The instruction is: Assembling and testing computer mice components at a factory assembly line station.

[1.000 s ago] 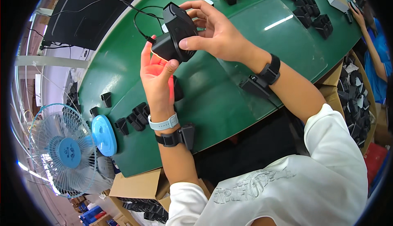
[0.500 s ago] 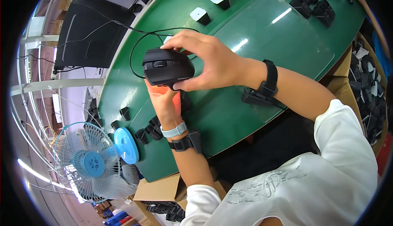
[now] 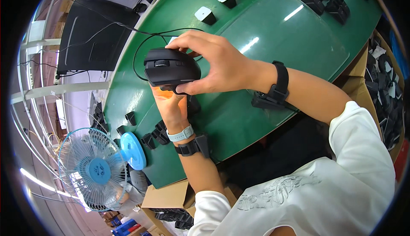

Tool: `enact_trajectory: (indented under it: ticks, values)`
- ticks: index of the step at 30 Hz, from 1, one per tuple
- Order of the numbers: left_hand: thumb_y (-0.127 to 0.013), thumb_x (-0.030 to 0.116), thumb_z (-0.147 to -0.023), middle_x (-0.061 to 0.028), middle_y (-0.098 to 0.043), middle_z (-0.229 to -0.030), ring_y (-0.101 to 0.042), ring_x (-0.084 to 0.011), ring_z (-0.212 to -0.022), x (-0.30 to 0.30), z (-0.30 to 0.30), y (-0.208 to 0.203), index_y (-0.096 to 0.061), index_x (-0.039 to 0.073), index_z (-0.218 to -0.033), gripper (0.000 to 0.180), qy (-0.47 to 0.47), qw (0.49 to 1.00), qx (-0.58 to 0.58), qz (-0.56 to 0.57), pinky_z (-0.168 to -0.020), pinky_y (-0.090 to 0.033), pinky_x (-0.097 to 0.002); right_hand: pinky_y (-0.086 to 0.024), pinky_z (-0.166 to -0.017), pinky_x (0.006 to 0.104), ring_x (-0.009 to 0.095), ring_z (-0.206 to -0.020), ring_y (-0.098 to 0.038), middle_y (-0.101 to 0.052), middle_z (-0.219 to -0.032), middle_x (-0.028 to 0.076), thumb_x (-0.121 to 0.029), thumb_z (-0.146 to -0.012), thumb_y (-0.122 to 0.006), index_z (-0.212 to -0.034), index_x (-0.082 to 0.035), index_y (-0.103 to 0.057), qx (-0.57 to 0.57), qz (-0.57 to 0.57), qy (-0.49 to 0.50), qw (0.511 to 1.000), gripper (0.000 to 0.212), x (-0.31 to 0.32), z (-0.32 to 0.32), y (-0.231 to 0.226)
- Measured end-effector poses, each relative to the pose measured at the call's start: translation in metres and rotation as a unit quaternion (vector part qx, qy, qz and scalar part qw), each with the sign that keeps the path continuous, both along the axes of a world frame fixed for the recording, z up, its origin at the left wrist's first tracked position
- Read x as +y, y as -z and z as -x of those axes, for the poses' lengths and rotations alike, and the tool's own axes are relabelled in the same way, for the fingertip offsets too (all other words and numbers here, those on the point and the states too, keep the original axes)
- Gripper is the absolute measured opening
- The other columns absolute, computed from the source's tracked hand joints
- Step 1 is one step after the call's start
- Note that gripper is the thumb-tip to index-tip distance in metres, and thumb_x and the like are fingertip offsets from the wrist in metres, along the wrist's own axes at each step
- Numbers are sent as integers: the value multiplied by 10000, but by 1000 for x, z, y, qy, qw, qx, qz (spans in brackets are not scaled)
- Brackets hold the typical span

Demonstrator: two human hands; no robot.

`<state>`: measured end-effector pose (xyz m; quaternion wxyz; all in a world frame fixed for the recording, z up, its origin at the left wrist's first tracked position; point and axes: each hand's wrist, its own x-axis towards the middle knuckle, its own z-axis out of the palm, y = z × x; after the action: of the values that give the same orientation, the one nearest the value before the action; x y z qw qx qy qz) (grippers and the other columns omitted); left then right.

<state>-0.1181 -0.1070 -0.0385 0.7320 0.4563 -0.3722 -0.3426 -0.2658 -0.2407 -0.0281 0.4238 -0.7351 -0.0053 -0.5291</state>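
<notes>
A black computer mouse [image 3: 171,67] is held up over the green table, its scroll wheel in view. My right hand [image 3: 213,58] grips it by its sides, thumb at the near edge and fingers at the far edge. Beneath the mouse is my left hand [image 3: 171,107], with an orange glow on its palm. The mouse hides the left fingers, so I cannot tell whether they touch it. A thin black cable [image 3: 136,60] loops around behind the mouse.
Black blocks with white tops [image 3: 206,15] line the far side of the green table [image 3: 239,129]. Black parts [image 3: 337,8] sit at the far right. Cardboard boxes of black pieces [image 3: 382,90] stand right and below. A blue fan [image 3: 96,169] is at left, a dark monitor [image 3: 96,33] beyond.
The mouse and my right hand have shifted slightly left. The glow on my left palm has gone from red to orange.
</notes>
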Motion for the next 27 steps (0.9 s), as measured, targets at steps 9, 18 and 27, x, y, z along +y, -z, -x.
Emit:
enact_trajectory:
  ticks: [9,18,27]
  values:
    - [-954,148,-679,-118,-598,-1312,-640,-290,-1160,2,4,0,-425,61,-1424,918,-18,1000,-15,10,-992,-554,-437,-567,-891,379,218,-1087,-638,-644,-1186,103,-256,-734,-888,-1299,-42,-582,53,-82,-31,995,677,0,3,-4]
    - [-947,282,-715,-113,-588,-1267,-650,-286,-1107,6,4,-2,-409,40,-1410,912,-6,998,49,31,-860,-577,-434,-594,-838,331,196,-1006,-671,-665,-1136,136,-318,-776,-860,-1221,29,-596,3,-284,-113,952,623,-8,-7,-1]
    - [-941,102,-684,-115,-553,-1380,-577,-282,-1250,2,2,3,-398,65,-1460,949,-3,1000,14,28,-1087,-477,-429,-572,-923,374,208,-1089,-639,-639,-1181,102,-284,-735,-889,-1289,-24,-573,39,-94,-6,995,689,4,3,-3]
